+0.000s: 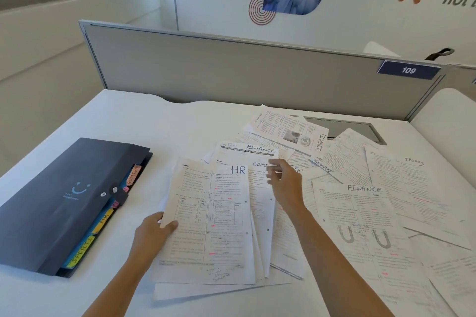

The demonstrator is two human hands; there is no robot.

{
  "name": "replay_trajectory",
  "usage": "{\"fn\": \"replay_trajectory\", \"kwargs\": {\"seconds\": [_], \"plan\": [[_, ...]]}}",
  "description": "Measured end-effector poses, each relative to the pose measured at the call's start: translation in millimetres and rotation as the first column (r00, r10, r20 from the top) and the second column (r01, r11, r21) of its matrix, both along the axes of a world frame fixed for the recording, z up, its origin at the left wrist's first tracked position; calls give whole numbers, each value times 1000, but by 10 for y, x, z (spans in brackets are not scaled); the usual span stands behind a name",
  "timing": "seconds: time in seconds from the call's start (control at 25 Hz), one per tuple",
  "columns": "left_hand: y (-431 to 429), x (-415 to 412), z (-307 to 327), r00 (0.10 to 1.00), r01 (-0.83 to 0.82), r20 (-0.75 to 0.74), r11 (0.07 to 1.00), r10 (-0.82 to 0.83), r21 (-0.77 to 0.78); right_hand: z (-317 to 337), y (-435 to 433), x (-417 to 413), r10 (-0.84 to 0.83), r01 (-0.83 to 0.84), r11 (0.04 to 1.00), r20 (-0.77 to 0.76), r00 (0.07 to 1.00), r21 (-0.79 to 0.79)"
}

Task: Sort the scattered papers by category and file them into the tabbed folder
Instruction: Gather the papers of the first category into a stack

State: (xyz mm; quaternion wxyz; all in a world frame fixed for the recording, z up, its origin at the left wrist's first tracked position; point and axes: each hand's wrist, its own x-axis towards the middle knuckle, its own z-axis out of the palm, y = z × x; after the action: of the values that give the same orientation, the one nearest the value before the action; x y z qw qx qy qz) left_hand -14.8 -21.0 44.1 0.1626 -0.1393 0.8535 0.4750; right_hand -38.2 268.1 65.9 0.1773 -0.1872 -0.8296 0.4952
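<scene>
A dark blue tabbed folder (64, 203) lies closed on the left of the white desk, with tabs marked ADMIN, HR and SPORTS showing along its right edge. My left hand (154, 231) grips the left edge of a small stack of papers topped by a sheet marked HR (219, 213). My right hand (283, 183) hovers over the sheet marked ADMIN (260, 188), fingers apart and slightly blurred. Scattered sheets marked FINANCE (360, 213) and SPORTS (417, 183) cover the right half of the desk.
A grey partition (231, 69) with a plate reading 109 bounds the desk at the back. A grey cable hatch (360, 128) lies partly under papers at the rear right. Bare white desk (128, 121) stretches behind the folder.
</scene>
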Motion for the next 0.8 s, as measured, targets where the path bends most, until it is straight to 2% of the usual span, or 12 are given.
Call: {"fn": "replay_trajectory", "kwargs": {"seconds": [0.12, 0.24, 0.36, 0.56, 0.72, 0.8], "plan": [[40, 36, -24, 997, -17, -78, 997, 11, -76, -93, 303, 309, -176, 175, 980, 8, 984, 93], [91, 48, -3, 993, -25, -120, 998, 18, -57, -248, 622, 658, -407, 396, 905, 49, 912, 155], [140, 43, 0, 992, -21, -127, 999, 16, -35, -524, 883, 992, -499, 444, 843, 130, 857, 304], [209, 16, -13, 999, -26, -33, 998, 28, 59, -789, 826, 1222, -445, 242, 831, 339, 829, 501], [274, 26, -5, 1000, -6, -24, 988, 10, 156, -779, 501, 1087, -224, 72, 919, 363, 905, 387], [308, -2, 10, 999, -9, -31, 982, 15, 189, -702, 418, 1023, -120, 36, 968, 329, 937, 250]]}}
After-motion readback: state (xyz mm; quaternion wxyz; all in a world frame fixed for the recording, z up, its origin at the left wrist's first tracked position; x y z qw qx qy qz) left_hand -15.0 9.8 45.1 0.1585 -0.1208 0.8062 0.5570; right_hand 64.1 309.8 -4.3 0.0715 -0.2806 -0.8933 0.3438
